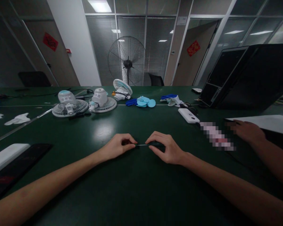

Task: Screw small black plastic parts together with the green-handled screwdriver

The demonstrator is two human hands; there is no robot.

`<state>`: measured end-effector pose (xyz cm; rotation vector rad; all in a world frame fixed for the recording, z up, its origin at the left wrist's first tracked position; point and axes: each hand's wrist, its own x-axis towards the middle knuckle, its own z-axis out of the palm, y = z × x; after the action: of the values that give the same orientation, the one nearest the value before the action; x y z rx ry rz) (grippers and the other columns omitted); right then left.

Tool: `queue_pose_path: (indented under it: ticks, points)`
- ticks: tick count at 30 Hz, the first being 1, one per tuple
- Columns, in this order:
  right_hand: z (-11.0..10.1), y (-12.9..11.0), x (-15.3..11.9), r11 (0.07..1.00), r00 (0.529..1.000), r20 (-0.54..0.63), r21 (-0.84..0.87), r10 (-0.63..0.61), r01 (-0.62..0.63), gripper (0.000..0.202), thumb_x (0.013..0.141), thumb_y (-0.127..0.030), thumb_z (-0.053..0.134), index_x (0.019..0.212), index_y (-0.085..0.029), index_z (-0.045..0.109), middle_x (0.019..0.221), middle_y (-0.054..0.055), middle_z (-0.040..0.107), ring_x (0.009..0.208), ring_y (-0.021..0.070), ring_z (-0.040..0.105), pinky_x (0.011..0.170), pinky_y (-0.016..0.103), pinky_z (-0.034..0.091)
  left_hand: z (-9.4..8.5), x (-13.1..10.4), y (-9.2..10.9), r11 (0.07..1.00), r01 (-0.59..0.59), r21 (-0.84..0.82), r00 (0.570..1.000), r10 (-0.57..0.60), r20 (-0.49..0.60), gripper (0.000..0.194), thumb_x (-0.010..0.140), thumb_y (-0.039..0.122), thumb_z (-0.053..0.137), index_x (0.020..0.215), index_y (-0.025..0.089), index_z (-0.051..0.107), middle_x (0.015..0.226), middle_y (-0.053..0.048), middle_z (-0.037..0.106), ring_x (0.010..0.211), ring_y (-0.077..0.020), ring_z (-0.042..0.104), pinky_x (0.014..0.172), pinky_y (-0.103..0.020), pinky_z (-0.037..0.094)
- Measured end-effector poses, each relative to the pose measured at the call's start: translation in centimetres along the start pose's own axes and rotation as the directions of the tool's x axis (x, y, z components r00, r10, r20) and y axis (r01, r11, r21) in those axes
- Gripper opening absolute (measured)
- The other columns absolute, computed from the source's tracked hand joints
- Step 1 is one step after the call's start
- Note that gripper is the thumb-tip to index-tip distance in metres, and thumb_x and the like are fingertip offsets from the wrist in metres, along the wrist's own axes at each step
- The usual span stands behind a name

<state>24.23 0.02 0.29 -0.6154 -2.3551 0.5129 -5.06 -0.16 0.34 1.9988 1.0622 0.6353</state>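
My right hand [171,149] is closed around the dark handle of a screwdriver [158,144] just over the green table [141,188]. Its thin metal shaft points left, toward my left hand [119,146]. Thumb and fingers of my left hand are pinched together at the far end of the shaft. A small dark piece shows at those fingertips, too small to name. Whether my left fingers hold the shaft's tip or only that piece, I cannot tell.
White fans [105,103] lie toward the back left. Blue gloves [145,101] rest beyond my hands. A white power bank [188,115] sits at right, near another person's hand [248,131]. A large black case [250,77] stands back right; a white box [9,153] lies left.
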Motion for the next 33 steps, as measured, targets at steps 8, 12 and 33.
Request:
queue_pose_path:
  ticks: [8, 12, 33]
  points:
    - [-0.1, -0.1, 0.0, 0.999, 1.0, -0.005, -0.031, 0.008, -0.008, 0.016, 0.096, -0.019, 0.066, 0.111, -0.02, 0.07, 0.102, 0.006, 0.07, 0.087, 0.0199, 0.067, 0.078, 0.033, 0.055, 1.3, -0.9, 2.0, 0.991, -0.057, 0.121, 0.998, 0.054, 0.025, 0.025, 0.1, 0.038, 0.063, 0.116, 0.024, 0.076, 0.102, -0.005, 0.071, 0.083, -0.0176, 0.062, 0.071, -0.03, 0.048]
    - [-0.1, -0.2, 0.0, 0.998, 1.0, -0.016, -0.059, 0.005, -0.006, 0.013, 0.094, -0.019, 0.065, 0.106, -0.02, 0.071, 0.097, 0.006, 0.07, 0.082, 0.0191, 0.066, 0.075, 0.033, 0.054, 1.3, -0.8, 2.0, 0.992, -0.059, 0.111, 0.998, 0.057, 0.018, 0.025, 0.097, 0.033, 0.066, 0.119, 0.024, 0.074, 0.103, -0.004, 0.071, 0.084, -0.0174, 0.061, 0.073, -0.03, 0.049]
    - [0.0, 0.2, 0.2, 0.998, 0.989, -0.146, 0.067, 0.03, -0.021, 0.019, 0.101, -0.02, 0.062, 0.119, -0.021, 0.068, 0.109, 0.008, 0.07, 0.1, 0.023, 0.067, 0.087, 0.037, 0.055, 1.3, -1.0, 1.6, 0.993, -0.057, 0.106, 0.998, 0.056, 0.011, 0.029, 0.097, 0.032, 0.068, 0.125, 0.024, 0.071, 0.103, -0.003, 0.071, 0.085, -0.017, 0.064, 0.074, -0.029, 0.051]
